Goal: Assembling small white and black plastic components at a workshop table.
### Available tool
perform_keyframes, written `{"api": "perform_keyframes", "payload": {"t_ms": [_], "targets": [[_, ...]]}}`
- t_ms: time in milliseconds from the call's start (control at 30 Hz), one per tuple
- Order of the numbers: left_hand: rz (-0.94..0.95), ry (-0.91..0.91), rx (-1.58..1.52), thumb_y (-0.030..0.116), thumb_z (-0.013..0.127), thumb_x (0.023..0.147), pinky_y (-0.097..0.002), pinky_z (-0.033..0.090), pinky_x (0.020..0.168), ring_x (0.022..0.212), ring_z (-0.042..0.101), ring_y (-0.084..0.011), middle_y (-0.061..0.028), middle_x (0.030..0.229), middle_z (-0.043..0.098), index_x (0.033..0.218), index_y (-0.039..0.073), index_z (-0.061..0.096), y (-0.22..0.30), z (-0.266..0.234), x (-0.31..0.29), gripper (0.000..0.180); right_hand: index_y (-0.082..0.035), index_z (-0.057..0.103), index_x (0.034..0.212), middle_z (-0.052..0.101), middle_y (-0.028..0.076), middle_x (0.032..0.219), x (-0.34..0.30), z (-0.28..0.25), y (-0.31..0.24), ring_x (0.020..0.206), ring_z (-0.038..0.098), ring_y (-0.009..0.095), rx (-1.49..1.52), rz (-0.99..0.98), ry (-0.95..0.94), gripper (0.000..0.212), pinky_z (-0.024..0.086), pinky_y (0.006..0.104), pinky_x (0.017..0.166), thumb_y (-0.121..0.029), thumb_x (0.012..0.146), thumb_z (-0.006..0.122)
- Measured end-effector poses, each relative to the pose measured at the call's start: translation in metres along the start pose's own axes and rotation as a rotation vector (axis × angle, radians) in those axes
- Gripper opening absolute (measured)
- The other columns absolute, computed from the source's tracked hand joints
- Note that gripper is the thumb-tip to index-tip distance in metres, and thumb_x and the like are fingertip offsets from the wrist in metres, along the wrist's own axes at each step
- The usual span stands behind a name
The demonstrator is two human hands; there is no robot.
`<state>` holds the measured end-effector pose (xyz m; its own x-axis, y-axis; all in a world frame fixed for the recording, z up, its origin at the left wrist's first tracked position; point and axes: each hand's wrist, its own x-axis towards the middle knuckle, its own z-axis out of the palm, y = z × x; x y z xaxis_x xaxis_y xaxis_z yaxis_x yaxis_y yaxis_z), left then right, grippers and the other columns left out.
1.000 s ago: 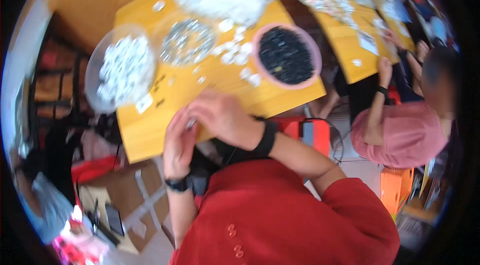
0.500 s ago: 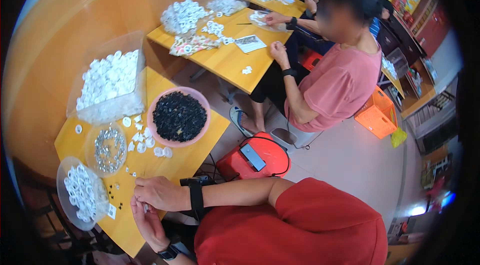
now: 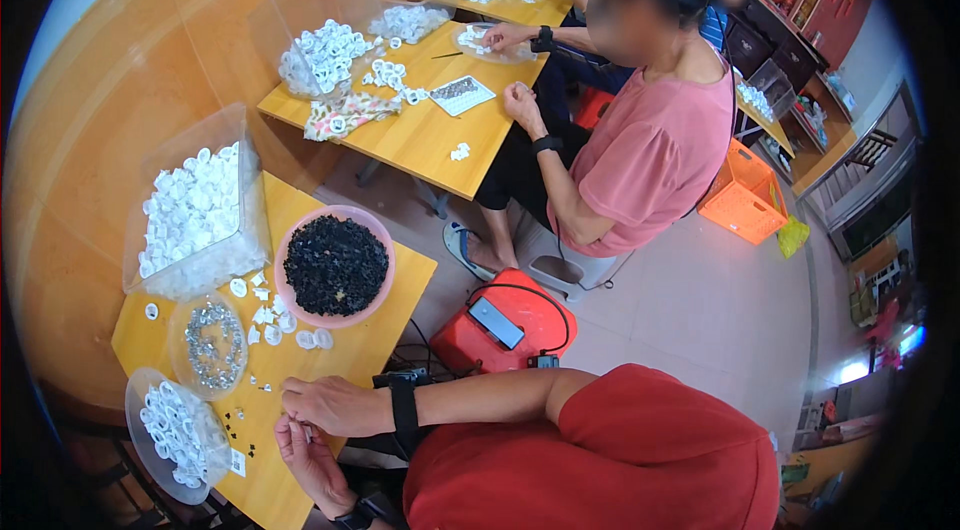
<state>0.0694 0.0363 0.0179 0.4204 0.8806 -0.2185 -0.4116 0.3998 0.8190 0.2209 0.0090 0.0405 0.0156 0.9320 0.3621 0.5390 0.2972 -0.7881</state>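
My right hand (image 3: 338, 404) is closed in a pinch, its fingertips meeting those of my left hand (image 3: 312, 460) over the table's front edge. Also curled closed, my left hand lies just below it. Whatever the fingers hold is small and mostly hidden. Close to them on the table lie several small black parts (image 3: 252, 450). A clear bowl of white plastic parts (image 3: 135, 430) stands left of my hands. Behind that is a clear dish (image 3: 180, 355) of small shiny metal pieces. Farther back, a pink bowl (image 3: 388, 302) is full of small black parts.
A clear bin (image 3: 250, 250) of white round parts stands at the back left, with loose white pieces (image 3: 273, 334) near it. Beyond, a person in pink (image 3: 650, 150) works at another table (image 3: 400, 155). A red container (image 3: 535, 320) with a phone (image 3: 496, 323) on top stands right of my table.
The view has shifted, so the far table and person sit farther left and higher, while my near table sits lower. My hands stay together, fingertips meeting.
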Motion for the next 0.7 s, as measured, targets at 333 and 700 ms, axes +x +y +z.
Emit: {"api": "perform_keyframes", "payload": {"t_ms": [333, 700], "targets": [[0.067, 0.059, 0.047, 0.010, 0.058, 0.092, -0.0213, 0.045, 0.080, 0.087, 0.056, -0.0100, -0.0048, 0.094, 0.060, 0.102, 0.005, 0.055, 0.002, -0.003, -0.006, 0.012, -0.003, 0.050, 0.074, 0.050, 0.011, 0.079, 0.007, 0.010, -0.001, 0.067, 0.056, 0.030, -0.148, -0.100, 0.051, 0.013, 0.044, 0.0405, 0.057, -0.014, 0.080, 0.053], [0.186, 0.174, 0.069, 0.012, 0.056, 0.093, -0.0247, 0.044, 0.083, 0.090, 0.055, -0.0089, -0.0026, 0.094, 0.059, 0.100, 0.007, 0.056, 0.014, -0.019, -0.040, 0.009, -0.004, 0.058, 0.068, 0.057, 0.015, 0.074, 0.006, 0.028, -0.024, 0.072, 0.058, 0.035, 0.175, -0.007, -0.037, 0.018, 0.045, 0.0447, 0.063, -0.016, 0.080, 0.054]]}}
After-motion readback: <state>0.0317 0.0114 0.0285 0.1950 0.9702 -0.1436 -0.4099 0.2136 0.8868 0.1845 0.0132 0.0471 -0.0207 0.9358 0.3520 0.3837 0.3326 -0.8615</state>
